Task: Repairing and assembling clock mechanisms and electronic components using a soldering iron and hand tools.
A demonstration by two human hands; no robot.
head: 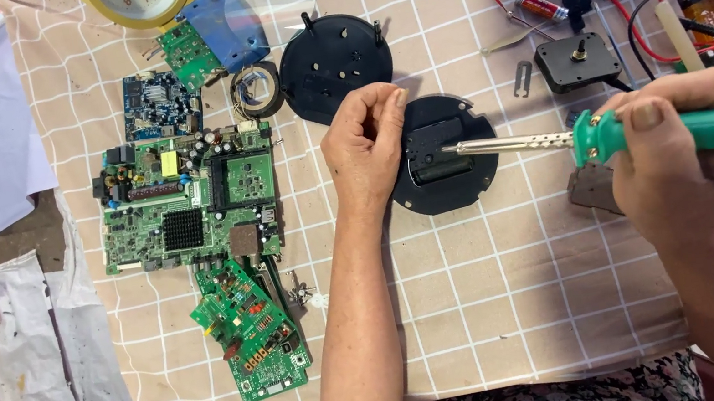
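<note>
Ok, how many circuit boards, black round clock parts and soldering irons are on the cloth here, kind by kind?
Green circuit boards: 3, namely the large board, one below it and a small one at the top.
Blue circuit board: 1.
Black round clock parts: 2, the back disc and the one under the left hand.
Soldering iron, in the right hand: 1.
Total: 7.

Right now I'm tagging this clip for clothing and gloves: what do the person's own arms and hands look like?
Both hands are bare: no gloves, rings, watch or bracelets show on the left hand or the right hand. Both forearms are uncovered as far as the frame shows, with no sleeves in view. The nails are short and unpainted. At the bottom edge, dark floral-print clothing shows between the arms.
</note>
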